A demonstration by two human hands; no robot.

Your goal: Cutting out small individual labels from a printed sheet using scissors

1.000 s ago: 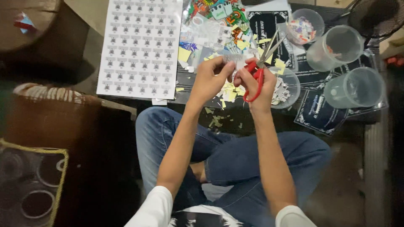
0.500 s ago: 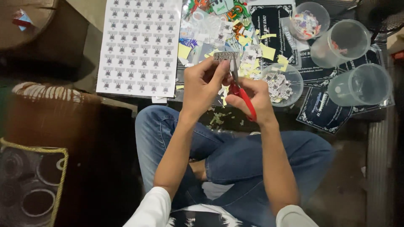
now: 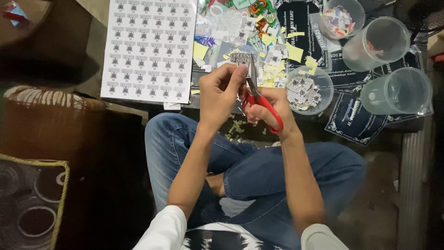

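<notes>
My left hand [image 3: 221, 95] pinches a small printed label strip [image 3: 241, 57] by its lower edge and holds it up over my lap. My right hand [image 3: 270, 107] grips red-handled scissors [image 3: 261, 98], whose blades point up and meet the strip's right side. Just right of my right hand stands a clear cup of cut label pieces [image 3: 305, 90]. A large white sticker sheet [image 3: 149, 46] with rows of small labels lies to the left of my hands. I sit cross-legged in blue jeans [image 3: 259, 180].
Several clear plastic cups [image 3: 397, 90] lie and stand at the upper right on dark printed packets [image 3: 356, 121]. Yellow and coloured paper scraps [image 3: 273, 39] litter the area beyond my hands. A brown cushion [image 3: 60, 139] sits at the left.
Both hands rose together from the scraps; the strip is now held up and the scissors have turned from lying sideways to blades pointing up against it.
</notes>
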